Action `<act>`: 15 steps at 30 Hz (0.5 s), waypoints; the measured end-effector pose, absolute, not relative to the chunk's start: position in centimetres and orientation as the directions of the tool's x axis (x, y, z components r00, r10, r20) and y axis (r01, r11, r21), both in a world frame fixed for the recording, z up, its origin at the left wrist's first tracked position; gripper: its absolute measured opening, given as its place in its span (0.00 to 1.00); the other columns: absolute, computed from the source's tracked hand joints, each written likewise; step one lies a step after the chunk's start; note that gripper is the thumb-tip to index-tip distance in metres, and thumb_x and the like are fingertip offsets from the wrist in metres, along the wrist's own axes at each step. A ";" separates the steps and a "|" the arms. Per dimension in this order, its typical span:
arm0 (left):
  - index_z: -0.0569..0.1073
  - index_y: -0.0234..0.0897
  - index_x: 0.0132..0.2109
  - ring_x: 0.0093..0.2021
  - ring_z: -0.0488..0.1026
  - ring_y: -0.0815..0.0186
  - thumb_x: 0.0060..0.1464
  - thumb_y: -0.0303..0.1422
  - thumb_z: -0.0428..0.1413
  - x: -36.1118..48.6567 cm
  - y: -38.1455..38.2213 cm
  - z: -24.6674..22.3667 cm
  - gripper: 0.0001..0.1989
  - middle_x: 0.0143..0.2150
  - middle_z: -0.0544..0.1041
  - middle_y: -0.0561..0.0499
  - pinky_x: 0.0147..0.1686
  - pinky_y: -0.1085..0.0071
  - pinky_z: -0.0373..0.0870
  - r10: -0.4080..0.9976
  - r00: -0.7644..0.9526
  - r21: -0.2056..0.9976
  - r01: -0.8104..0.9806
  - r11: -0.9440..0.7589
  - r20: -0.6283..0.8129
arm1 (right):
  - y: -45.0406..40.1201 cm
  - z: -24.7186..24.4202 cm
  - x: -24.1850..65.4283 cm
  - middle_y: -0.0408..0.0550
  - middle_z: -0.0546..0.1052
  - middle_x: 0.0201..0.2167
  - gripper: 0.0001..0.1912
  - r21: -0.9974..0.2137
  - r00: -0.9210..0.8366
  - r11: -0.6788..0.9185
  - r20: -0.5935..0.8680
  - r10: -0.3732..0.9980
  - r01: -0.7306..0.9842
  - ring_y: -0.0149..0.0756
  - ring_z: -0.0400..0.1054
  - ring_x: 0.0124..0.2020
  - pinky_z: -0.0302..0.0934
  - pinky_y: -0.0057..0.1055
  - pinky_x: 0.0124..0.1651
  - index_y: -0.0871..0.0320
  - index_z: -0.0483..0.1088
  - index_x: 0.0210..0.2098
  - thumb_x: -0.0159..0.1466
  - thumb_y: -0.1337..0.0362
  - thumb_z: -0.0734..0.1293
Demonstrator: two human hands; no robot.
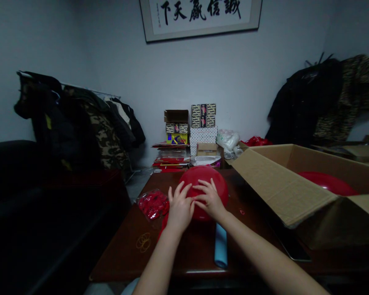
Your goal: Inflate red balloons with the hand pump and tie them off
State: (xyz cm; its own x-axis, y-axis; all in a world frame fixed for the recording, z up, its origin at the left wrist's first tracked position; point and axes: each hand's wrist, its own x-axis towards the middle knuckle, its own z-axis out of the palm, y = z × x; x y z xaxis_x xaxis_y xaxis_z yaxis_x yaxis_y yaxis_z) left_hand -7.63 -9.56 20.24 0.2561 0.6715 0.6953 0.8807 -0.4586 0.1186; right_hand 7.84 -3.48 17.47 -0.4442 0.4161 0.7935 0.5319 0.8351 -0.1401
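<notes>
An inflated red balloon (215,180) is right in front of me, above the dark wooden table. On its near side, my left hand (181,204) and my right hand (211,200) meet, thumbs and index fingers pinched together at the balloon's neck. The neck itself is mostly hidden by the fingertips. My other fingers are raised and spread against the balloon. A light blue tube (221,246) lies on the table below my right wrist. Left of my left hand is a clear plastic bag of red uninflated balloons (153,204), with more red material partly hidden behind that forearm.
Thin yellow rubber bands (143,242) lie on the table (123,256) at left. An open cardboard box (273,184) on the right holds another red balloon (326,183). A dark flat device (290,241) lies beside it. Boxes (203,135) are stacked against the back wall.
</notes>
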 end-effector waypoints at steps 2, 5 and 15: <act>0.75 0.40 0.29 0.61 0.52 0.53 0.51 0.28 0.52 -7.5 -10.0 20.6 0.08 0.56 0.67 0.48 0.58 0.41 0.36 0.655 0.267 0.075 0.892 -0.445 0.707 | -3.7 17.6 7.7 0.45 0.73 0.45 0.03 -0.143 -0.444 0.837 0.794 0.416 0.529 0.41 0.55 0.56 0.30 0.58 0.60 0.50 0.73 0.31 0.57 0.61 0.67; 0.74 0.39 0.27 0.61 0.53 0.53 0.51 0.29 0.53 -7.8 -10.1 20.6 0.07 0.56 0.68 0.47 0.58 0.41 0.36 0.657 0.261 0.078 0.895 -0.440 0.707 | -3.9 17.8 7.8 0.45 0.73 0.44 0.03 -0.141 -0.463 0.847 0.785 0.411 0.513 0.40 0.56 0.56 0.32 0.57 0.60 0.51 0.73 0.31 0.57 0.62 0.66; 0.76 0.46 0.36 0.59 0.57 0.57 0.52 0.31 0.54 -10.2 -9.4 21.3 0.07 0.55 0.67 0.49 0.58 0.46 0.47 0.550 0.345 0.064 0.803 -0.592 0.761 | -4.3 19.4 8.2 0.46 0.70 0.48 0.05 -0.106 -0.564 0.889 0.738 0.371 0.446 0.40 0.57 0.55 0.39 0.57 0.60 0.50 0.72 0.33 0.57 0.64 0.66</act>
State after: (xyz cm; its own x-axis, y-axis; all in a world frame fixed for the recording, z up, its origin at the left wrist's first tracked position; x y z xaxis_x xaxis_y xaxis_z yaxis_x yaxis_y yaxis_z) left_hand -10.19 -9.39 21.35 0.3446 0.5500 0.7608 0.8034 -0.5919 0.0640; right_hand 8.24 -4.34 19.36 -0.5639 0.3714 0.7376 0.4462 0.8886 -0.1062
